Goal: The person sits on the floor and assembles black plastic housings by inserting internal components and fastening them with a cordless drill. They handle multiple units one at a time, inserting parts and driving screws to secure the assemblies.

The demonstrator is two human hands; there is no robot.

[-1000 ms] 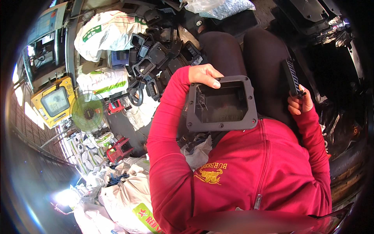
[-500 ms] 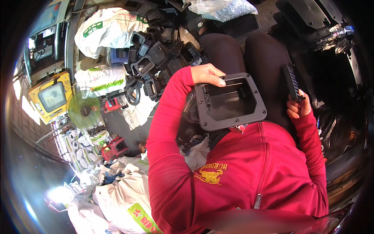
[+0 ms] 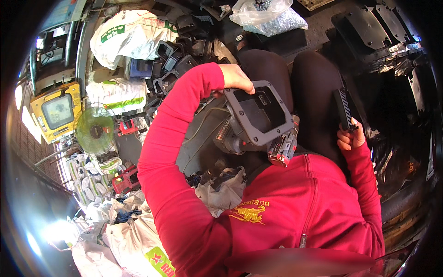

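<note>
My left hand grips the upper left corner of a black plastic housing, a box with a wide square rim and holes along it. The housing is tilted above my lap, its open side toward me. Beneath it a cordless drill lies on my lap, partly hidden by the housing. My right hand is closed on the lower end of a narrow black slatted plastic piece, which stands upright beside my right thigh, apart from the housing.
Several black housings are piled at the upper left. Black flat panels are stacked at the upper right. A clear bag of screws sits beyond my knees. A green fan and white sacks are on the left.
The housing in my left hand has moved up and left and tilted, uncovering the drill on my lap. My right hand has dropped slightly with the slatted piece.
</note>
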